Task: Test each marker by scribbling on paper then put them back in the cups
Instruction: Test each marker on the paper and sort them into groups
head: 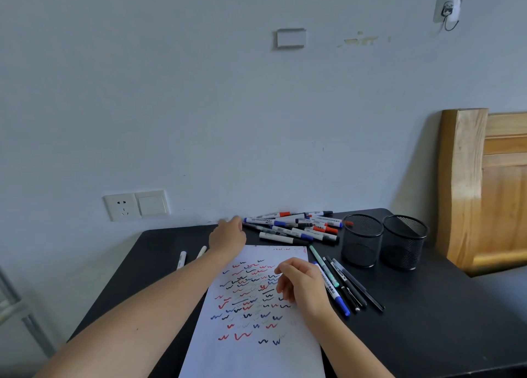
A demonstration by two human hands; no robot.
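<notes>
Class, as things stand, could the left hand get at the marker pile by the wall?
Probably yes: the left hand lies at the left end of the marker pile, nothing between them.

Marker pile (296, 226) behind paper (256, 315), cups (383, 242) right.

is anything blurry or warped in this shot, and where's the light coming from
Head view: the left hand by the marker pile is slightly blurred, the scribbled paper is sharp; wide-angle distortion tilts the wall socket at top right; warm light strikes the wooden headboard.
</notes>
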